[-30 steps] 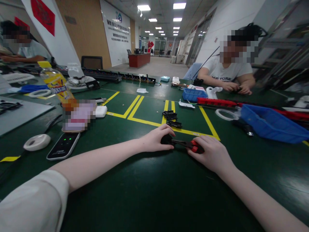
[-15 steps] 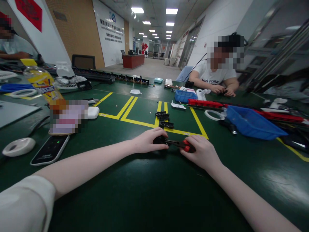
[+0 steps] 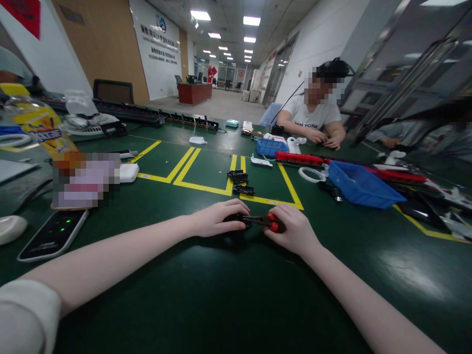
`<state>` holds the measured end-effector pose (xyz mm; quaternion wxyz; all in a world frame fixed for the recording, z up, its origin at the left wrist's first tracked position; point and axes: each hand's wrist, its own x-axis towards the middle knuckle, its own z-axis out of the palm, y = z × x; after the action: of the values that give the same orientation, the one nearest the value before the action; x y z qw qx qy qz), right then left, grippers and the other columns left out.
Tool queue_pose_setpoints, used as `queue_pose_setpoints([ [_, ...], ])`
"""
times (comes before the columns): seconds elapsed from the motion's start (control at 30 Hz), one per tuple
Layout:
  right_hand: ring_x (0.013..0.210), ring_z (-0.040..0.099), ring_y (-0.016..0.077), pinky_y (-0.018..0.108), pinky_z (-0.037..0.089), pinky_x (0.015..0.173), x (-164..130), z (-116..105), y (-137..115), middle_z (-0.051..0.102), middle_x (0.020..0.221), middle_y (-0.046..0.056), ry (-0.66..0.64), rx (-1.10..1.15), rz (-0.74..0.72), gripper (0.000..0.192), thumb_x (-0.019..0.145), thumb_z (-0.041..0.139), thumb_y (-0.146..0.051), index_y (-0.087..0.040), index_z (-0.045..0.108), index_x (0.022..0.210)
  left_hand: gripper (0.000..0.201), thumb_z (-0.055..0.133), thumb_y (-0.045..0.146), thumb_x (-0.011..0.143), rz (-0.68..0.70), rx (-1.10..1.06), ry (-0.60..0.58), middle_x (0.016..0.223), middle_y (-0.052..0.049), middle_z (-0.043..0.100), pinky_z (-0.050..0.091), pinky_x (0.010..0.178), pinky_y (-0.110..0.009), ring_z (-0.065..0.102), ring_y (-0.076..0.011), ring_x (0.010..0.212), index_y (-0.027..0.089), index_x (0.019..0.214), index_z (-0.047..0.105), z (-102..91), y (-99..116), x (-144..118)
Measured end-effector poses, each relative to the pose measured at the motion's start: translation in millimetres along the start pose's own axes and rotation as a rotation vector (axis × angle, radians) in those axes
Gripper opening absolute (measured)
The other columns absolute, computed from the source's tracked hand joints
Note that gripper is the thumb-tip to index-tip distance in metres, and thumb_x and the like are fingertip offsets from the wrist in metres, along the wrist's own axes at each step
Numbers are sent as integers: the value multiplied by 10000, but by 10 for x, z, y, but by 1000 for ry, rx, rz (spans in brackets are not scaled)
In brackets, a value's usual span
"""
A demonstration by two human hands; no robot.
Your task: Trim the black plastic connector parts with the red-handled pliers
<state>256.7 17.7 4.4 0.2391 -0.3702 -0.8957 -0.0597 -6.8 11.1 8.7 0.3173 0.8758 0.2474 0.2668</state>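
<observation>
On the green bench [image 3: 228,295], the left hand [image 3: 216,223] clamps a small black part [image 3: 236,221] while the right hand [image 3: 293,231] grips the red-handled pliers [image 3: 267,222] biting it. If the jaws slip, they could likely nip the left fingertips [image 3: 241,225] beside them.

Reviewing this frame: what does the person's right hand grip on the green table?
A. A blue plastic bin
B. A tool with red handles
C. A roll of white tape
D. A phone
B. The right hand closes around the red-handled tool, whose dark tip points toward the small black part under the left hand; the blue bin sits apart, farther to the right.
</observation>
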Motion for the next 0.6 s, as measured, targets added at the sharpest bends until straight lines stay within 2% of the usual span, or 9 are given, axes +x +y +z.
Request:
queue_pose_setpoints([
  [0.37, 754, 585, 233, 345, 464, 688, 13, -34, -45, 620, 792, 76, -2, -16, -51, 132, 766, 599, -314, -206, 543, 816, 255, 484, 306, 971, 15, -7, -79, 1246, -115, 557, 438, 995, -366, 559, -240, 1127, 171, 1158, 595, -21, 60, -6],
  [0.6, 752, 576, 231, 352, 464, 695, 17, -39, -47, 620, 805, 82, -18, -19, -50, 138, 782, 590, -320, -202, 535, 825, 252, 498, 333, 970, 46, 11, -67, 1248, -111, 544, 445, 986, -357, 561, -241, 1119, 180, 1128, 620, -28, 72, -16],
])
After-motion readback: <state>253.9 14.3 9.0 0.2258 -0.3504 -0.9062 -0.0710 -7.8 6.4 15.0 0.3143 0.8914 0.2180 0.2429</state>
